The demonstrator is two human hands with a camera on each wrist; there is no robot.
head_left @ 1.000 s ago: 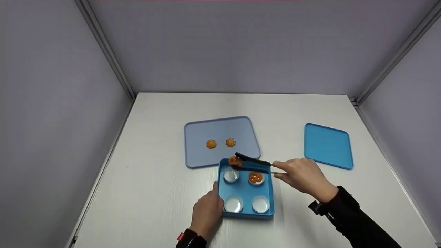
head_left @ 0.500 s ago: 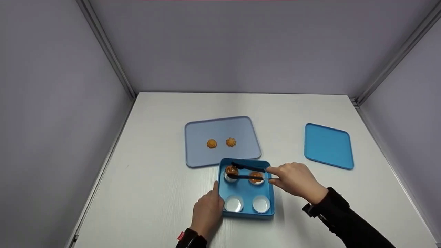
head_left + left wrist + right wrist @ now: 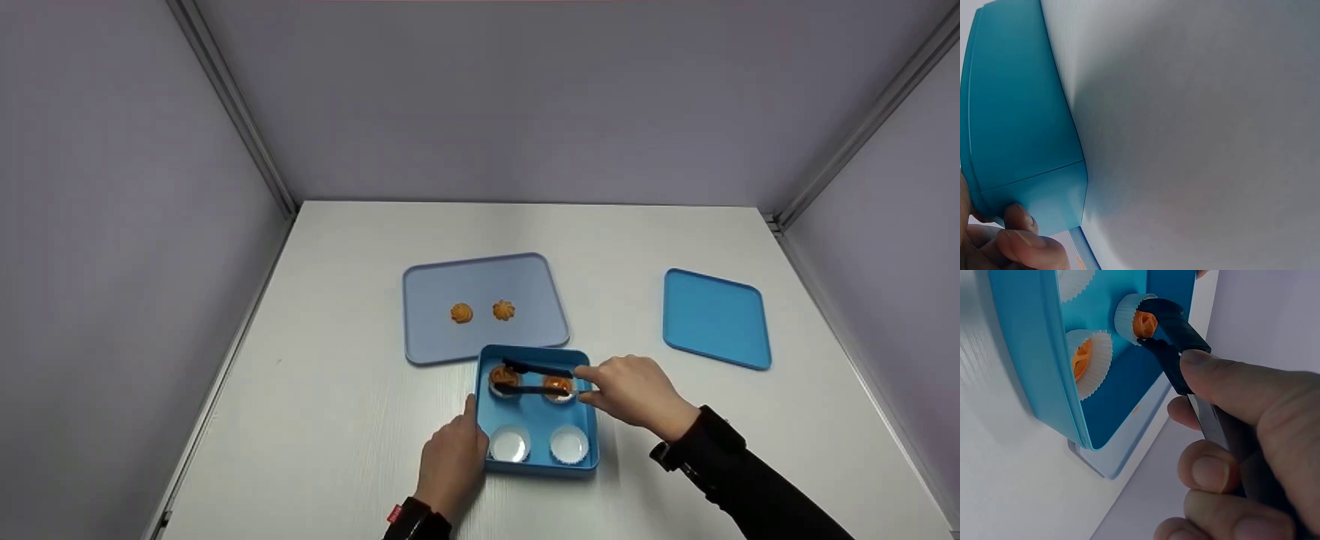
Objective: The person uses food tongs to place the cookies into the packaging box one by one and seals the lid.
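White table (image 3: 352, 420), plain grey-lilac walls (image 3: 525, 97).

- My head camera looks forward and down from well above, taking in the whole white table (image 3: 337, 420) and its grey walls.
- My left wrist camera sits very close, facing the blue box's (image 3: 1016, 129) outer wall (little else shows).
- My right wrist camera looks along the black tongs (image 3: 1171, 337) into that box, near.
- All three views share the box.
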